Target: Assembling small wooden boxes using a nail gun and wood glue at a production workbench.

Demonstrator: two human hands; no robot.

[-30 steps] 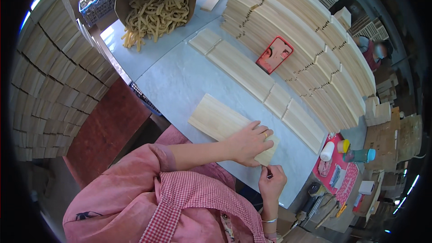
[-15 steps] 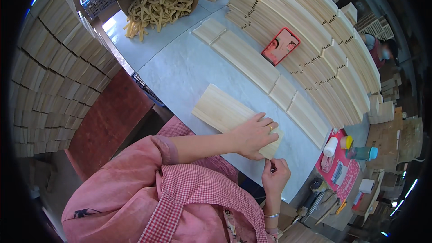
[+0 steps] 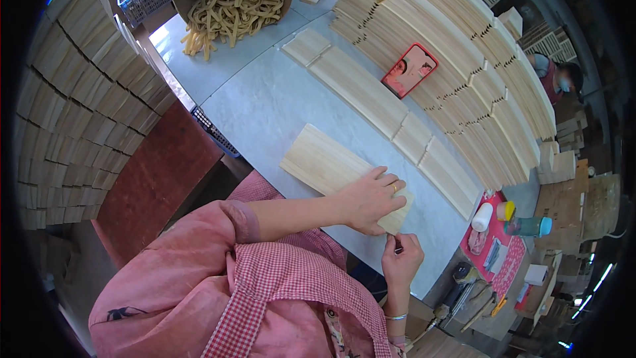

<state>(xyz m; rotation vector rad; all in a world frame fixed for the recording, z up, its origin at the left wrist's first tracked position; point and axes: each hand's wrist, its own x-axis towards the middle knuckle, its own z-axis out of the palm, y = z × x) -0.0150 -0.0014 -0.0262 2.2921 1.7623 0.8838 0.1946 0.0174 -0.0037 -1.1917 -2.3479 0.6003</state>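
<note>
A pale, thin wooden board (image 3: 324, 159) lies slantwise on the bluish-white marbled table (image 3: 245, 106) close to my body. My left hand (image 3: 374, 202), with a ring on one finger, rests on its right part with fingers spread, pressing from above. At the board's right-hand corner, near the table edge, my right hand (image 3: 403, 260) is closed in a pinch. A small dark thing (image 3: 398, 250) shows between its fingers; most of it is hidden, so its kind cannot be told.
More boards (image 3: 361, 96) lie in a row beyond, before tall board stacks (image 3: 450, 59) with a red-cased phone (image 3: 409, 70) against them. A sack of wood strips (image 3: 232, 0) is far left. Bottles (image 3: 528, 226) and tools (image 3: 457, 292) are at right; a person (image 3: 553, 79) is behind.
My right hand has shifted slightly at the board's corner, its fingers still pinched. The left hand keeps its place on the board. The whole view has moved a little.
</note>
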